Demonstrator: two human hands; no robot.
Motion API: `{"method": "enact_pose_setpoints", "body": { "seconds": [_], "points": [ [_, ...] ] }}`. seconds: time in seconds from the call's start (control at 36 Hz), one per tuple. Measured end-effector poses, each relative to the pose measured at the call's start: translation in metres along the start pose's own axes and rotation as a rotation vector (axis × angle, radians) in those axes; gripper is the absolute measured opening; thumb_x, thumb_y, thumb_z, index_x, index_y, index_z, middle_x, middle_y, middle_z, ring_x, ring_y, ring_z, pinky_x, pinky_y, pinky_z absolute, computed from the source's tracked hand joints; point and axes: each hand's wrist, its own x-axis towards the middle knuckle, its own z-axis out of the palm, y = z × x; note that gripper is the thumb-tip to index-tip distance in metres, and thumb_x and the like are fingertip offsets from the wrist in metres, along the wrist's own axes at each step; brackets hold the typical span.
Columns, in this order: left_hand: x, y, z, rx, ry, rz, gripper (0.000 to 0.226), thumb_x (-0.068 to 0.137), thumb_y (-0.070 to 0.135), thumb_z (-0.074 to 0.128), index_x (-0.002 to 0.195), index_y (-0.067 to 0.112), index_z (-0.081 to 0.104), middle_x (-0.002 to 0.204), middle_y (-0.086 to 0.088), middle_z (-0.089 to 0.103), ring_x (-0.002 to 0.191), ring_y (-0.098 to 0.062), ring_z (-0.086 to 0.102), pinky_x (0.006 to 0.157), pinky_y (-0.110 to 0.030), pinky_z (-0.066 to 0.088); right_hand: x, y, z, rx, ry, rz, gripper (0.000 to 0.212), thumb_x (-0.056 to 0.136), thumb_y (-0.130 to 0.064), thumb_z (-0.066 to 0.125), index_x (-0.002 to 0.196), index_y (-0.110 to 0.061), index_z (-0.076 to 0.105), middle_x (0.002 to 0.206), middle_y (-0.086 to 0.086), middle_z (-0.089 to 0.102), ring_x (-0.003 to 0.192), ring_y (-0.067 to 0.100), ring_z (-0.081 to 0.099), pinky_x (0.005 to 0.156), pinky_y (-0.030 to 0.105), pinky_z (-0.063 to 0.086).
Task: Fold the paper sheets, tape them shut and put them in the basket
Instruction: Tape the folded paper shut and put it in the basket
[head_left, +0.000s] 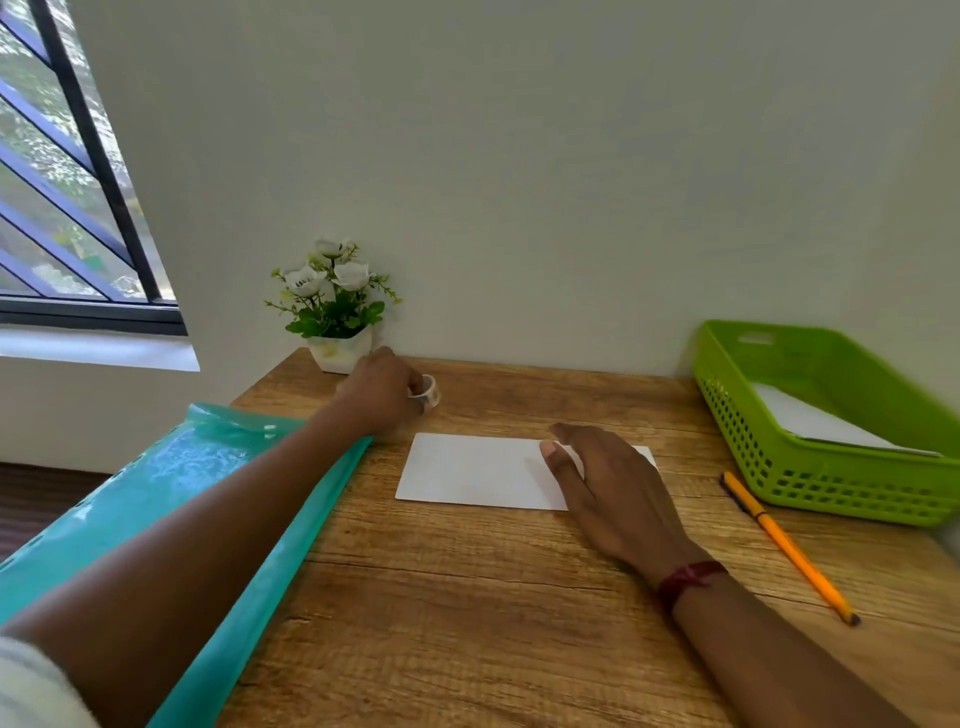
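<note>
On the brown wooden worktop (467, 597) by a pale wall (519, 208), the right hand (618, 488) lays straight fingers on the folded white paper sheet (467, 473); the left hand (382, 392) curls its fingers round a small tape roll (429, 393).

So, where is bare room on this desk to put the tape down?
Bare desk lies nearest you, bordered by the folded paper, teal folder and pencil. Another strip runs along the wall, between tape roll and basket. Crowded: the back-left corner, where the left hand grips the tape roll beside the plant pot.
</note>
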Motion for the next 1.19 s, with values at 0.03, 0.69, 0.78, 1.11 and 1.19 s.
{"method": "enact_pose_setpoints", "body": {
  "seconds": [0.03,0.69,0.78,1.11,1.19],
  "points": [
    [-0.005,0.007,-0.001,-0.073,0.022,0.02,0.026,0.085,0.037,0.073,0.108,0.024,0.075,0.115,-0.005,0.059,0.1,-0.021,0.058,0.084,-0.033,0.048,0.0,0.001,0.0,0.007,0.002,-0.004,0.056,0.098,-0.056,0.024,0.138,-0.027,0.05,0.141,-0.006,0.053,0.128,0.012,0.047,0.101,0.027,0.038],
    [-0.092,0.088,0.034,-1.163,-0.047,0.081,0.012,0.086,0.022,0.075,0.096,0.018,0.079,0.097,0.008,0.074,0.084,-0.01,0.067,0.071,-0.032,0.062,-0.002,0.006,-0.001,0.757,0.167,-0.035,0.044,0.08,-0.009,0.078,0.114,-0.032,0.061,0.092,-0.014,0.071,0.084,0.007,0.068,0.071,0.02,0.053],
    [-0.091,0.088,0.034,-1.224,-0.093,0.047,0.01,0.086,0.022,0.074,0.095,0.019,0.078,0.095,0.007,0.075,0.082,-0.011,0.07,0.074,-0.032,0.062,-0.004,-0.001,0.003,0.799,0.171,-0.066,0.042,0.081,-0.011,0.077,0.113,-0.032,0.062,0.091,-0.009,0.07,0.084,0.011,0.068,0.068,0.022,0.053],
    [-0.097,0.092,0.037,-1.301,-0.145,-0.006,0.013,0.082,0.029,0.077,0.093,0.023,0.079,0.089,0.013,0.074,0.086,-0.011,0.071,0.066,-0.025,0.059,-0.006,-0.003,0.0,0.729,0.24,-0.083,0.031,0.085,-0.016,0.074,0.111,-0.032,0.07,0.091,-0.014,0.071,0.085,0.009,0.068,0.066,0.016,0.049],
    [-0.098,0.093,0.036,-1.286,-0.141,0.002,0.008,0.082,0.026,0.077,0.089,0.027,0.078,0.089,0.016,0.072,0.087,-0.009,0.07,0.064,-0.025,0.058,-0.009,-0.004,0.0,0.699,0.253,-0.109,0.033,0.086,-0.013,0.073,0.114,-0.03,0.069,0.096,-0.014,0.071,0.087,0.008,0.068,0.068,0.016,0.051]
  ]
}}
